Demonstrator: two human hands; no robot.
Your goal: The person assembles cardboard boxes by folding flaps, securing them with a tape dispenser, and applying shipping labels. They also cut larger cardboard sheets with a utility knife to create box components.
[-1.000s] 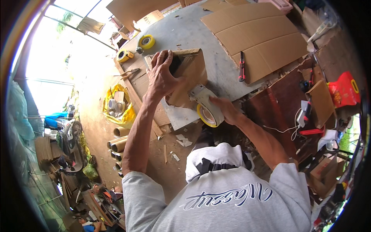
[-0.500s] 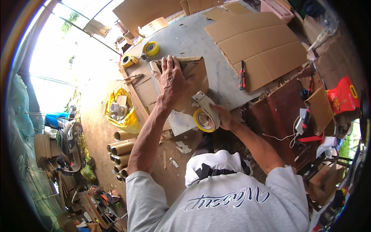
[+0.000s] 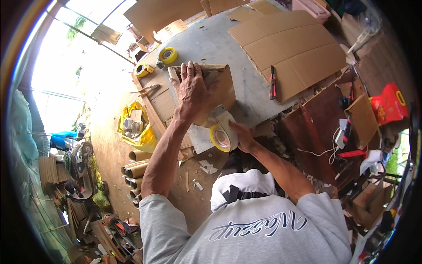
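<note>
My left hand [image 3: 192, 92] lies on a brown cardboard box [image 3: 224, 90], its fingers stretched toward the far edge and the thumb apart. The box rests near the close edge of the grey table [image 3: 206, 44]. In my right hand [image 3: 241, 135] is a handheld tape dispenser [image 3: 229, 128] carrying a yellow-cored roll of tape. Its metal head is at the near side of the box; whether it touches the cardboard I cannot tell.
A flat cardboard sheet [image 3: 288, 50] and a red utility knife [image 3: 273, 83] lie to the right. Beyond my left hand are a yellow tape roll [image 3: 168, 55], a tape measure [image 3: 143, 69] and pliers [image 3: 148, 90]. Cardboard tubes [image 3: 137, 169] are stacked at lower left, below a yellow bag [image 3: 147, 143].
The tape dispenser and my right hand have moved a little left and toward me, and the dispenser has turned. My left hand stays on the box.
</note>
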